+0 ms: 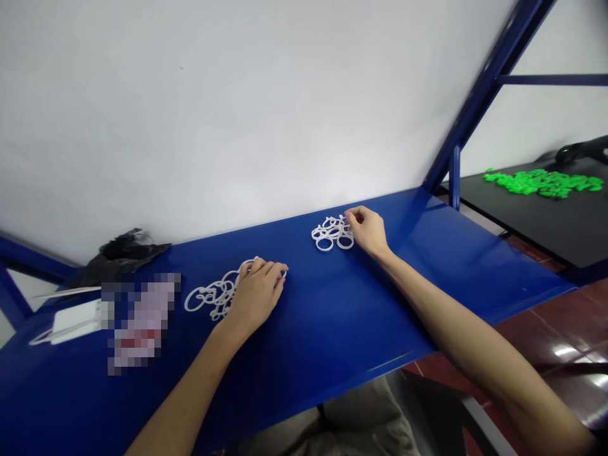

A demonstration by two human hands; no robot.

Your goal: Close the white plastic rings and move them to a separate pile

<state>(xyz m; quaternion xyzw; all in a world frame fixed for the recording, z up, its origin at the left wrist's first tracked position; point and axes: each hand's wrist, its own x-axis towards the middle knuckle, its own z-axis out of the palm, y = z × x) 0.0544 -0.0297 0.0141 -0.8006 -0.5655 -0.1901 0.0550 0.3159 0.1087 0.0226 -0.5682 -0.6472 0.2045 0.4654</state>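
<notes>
Currently resting the left hand (256, 288), palm down and fingers bent, over the right end of the left cluster of white rings (211, 293), left of centre in the frame, impossible to tell whether gripping any. Holding the right hand (365, 229) with thumb and forefinger drawn together at the edge of the right cluster of white rings (334, 233), near the centre, pinching or merely touching, cannot tell which. Seeing both clusters well apart on the blue worktop (313, 323), with a crumpled black bag (118, 258), a flat white item (78, 318) and a pixelated pink object (151, 313) toward the lower left, plus green pieces (544, 182) on a black worktop (522, 218) at the right.
</notes>
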